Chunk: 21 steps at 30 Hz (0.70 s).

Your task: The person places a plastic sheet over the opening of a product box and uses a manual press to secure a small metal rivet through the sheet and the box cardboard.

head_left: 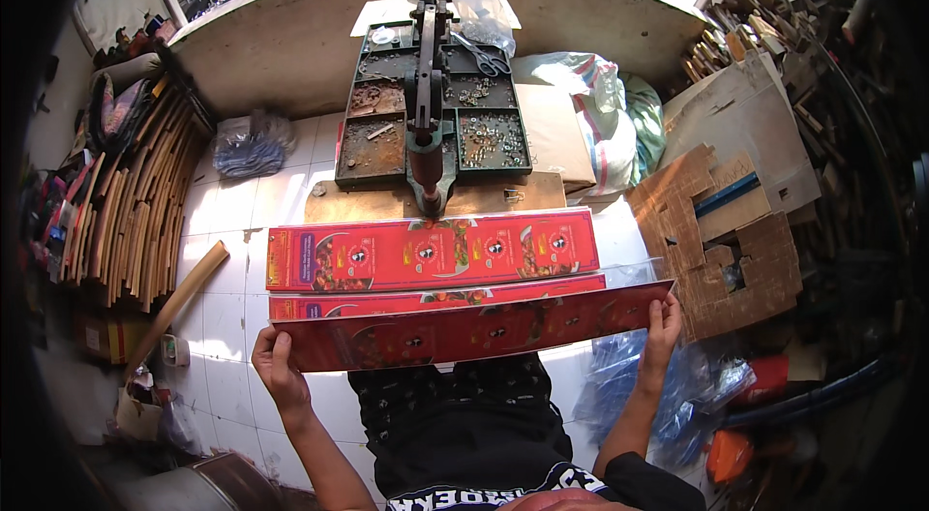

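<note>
Between my two hands I hold a long red printed strip (474, 329), tilted toward me, with pictures along its length. My left hand (279, 364) is closed on its left end, thumb on the face. The right end is pinched by my right hand (662, 325), thumb uppermost. Beyond it lies a similar red printed strip (463, 255), its far edge at the foot of a dark metal hand press (426, 124). Another red strip (310, 307) lies just in front of that one, partly covered by the held strip.
A dark compartment tray (346, 145) with small metal parts surrounds the press, on a wooden board (339, 201). Scissors (484, 58) lie at its far right. Stacked boards (135, 211) stand left; cut brown cardboard (711, 240), sacks (600, 114) and clear plastic (629, 395) lie right.
</note>
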Motion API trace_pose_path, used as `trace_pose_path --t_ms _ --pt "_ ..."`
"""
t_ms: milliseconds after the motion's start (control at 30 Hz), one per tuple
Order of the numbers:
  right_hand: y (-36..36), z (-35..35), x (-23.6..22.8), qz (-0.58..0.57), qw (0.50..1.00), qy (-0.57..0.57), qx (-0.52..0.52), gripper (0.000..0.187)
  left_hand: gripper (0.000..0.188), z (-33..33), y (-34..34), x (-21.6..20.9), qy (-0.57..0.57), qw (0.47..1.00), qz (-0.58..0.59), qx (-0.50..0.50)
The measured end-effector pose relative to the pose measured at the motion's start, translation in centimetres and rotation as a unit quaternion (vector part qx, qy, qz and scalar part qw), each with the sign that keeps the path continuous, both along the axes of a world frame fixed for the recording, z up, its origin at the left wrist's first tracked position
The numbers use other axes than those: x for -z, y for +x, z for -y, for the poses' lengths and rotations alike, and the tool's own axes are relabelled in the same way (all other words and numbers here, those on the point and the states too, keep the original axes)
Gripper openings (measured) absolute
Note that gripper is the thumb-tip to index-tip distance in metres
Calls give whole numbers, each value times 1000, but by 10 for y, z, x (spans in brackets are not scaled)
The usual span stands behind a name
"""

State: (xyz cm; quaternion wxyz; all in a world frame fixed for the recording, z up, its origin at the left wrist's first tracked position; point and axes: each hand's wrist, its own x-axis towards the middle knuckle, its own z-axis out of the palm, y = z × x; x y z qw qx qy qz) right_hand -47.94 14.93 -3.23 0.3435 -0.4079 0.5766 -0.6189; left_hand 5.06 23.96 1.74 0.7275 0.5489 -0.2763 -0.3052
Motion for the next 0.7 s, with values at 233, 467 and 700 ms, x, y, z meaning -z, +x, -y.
trace_pose_path --t_ms 233,467,700 --pt "15 16 3 27 996 -66 57 30 11 1 10 7 -24 999 29 -30" --pt "23 34 1 90 993 -68 42 38 12 16 16 15 -17 998 41 -46" --pt "39 57 -2 41 994 -28 101 42 17 18 22 10 -52 995 56 -66"
